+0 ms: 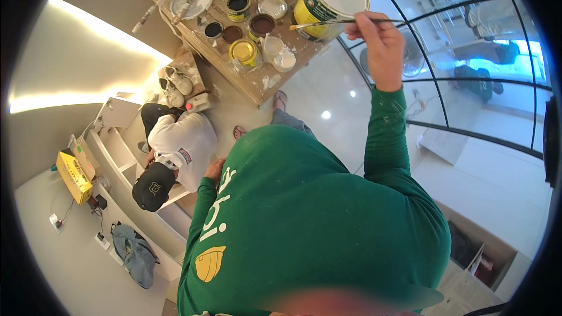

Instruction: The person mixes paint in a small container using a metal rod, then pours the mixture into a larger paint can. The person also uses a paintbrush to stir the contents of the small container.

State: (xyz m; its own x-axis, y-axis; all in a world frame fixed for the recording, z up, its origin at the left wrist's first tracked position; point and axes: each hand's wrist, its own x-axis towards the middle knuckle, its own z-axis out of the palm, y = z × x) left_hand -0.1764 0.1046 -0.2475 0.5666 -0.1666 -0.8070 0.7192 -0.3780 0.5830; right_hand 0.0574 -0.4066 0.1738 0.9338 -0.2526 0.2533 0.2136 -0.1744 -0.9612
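Note:
My right hand (380, 47), raised at the upper right, pinches the dark handle of a thin paintbrush (322, 23). The brush lies level, its tan bristles pointing left, in front of a big green and yellow paint bucket (301, 11) with a white top. My left hand (215, 169) is low at my left side, against my green shirt; its fingers are mostly hidden. On the cardboard-covered table (252, 85) stand an open can of dark paint (238, 4), a can of brown paint (261, 24), a yellow-lidded can (243, 51) and white cups (284, 60).
A person in a white shirt (184, 140) and black cap crouches close on my left, by open cabinets. Shoes (177, 82) lie on a box beyond. Black-framed glass panes (433, 76) stand on my right. A grey backpack (134, 254) rests at the lower left.

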